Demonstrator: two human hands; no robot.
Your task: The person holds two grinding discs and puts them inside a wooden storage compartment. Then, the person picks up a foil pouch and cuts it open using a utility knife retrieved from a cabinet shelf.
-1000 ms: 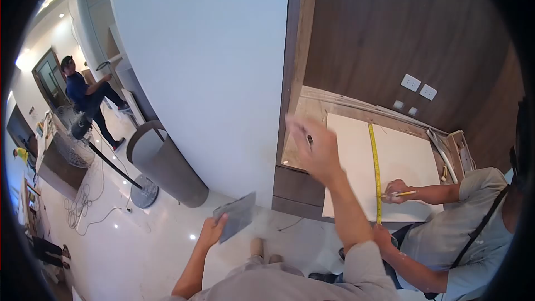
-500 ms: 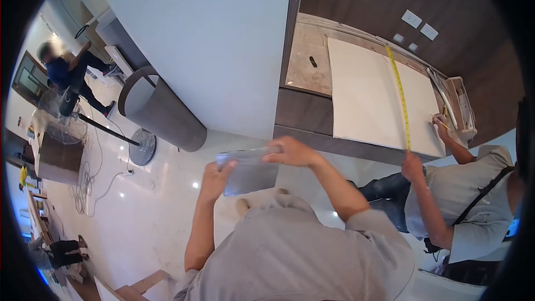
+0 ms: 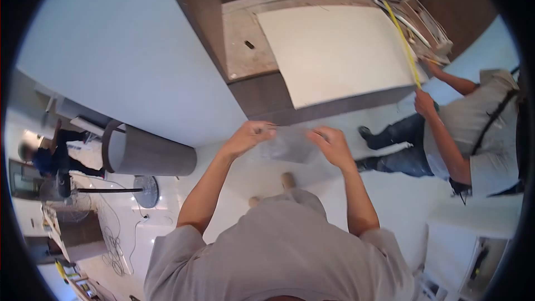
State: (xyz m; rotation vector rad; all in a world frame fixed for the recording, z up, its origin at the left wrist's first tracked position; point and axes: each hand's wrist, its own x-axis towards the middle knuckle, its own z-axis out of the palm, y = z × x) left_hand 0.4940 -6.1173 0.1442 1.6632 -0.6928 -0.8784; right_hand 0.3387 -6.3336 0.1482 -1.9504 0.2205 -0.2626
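Observation:
A thin, translucent grey sheet (image 3: 288,145) hangs between my two hands, blurred by motion. Its upper left corner is pinched by my left hand (image 3: 249,136). My right hand (image 3: 331,144) grips the upper right side. Beyond them, a white board (image 3: 334,50) lies on a low wooden ledge. A co-worker (image 3: 451,134) at the right holds a yellow tape measure (image 3: 404,44) across the board's right end, with a pencil in the far hand.
A rolled brown sheet (image 3: 156,149) and a stand fan's round base (image 3: 146,191) are at the left, with cables on the floor. A tall pale panel (image 3: 128,39) rises front left. Another person (image 3: 56,153) is at far left. A small black object (image 3: 249,44) lies on the ledge.
My right hand came down from its raised position and took hold of the sheet. The view turned, and the co-worker's tape measure moved toward the board's right end.

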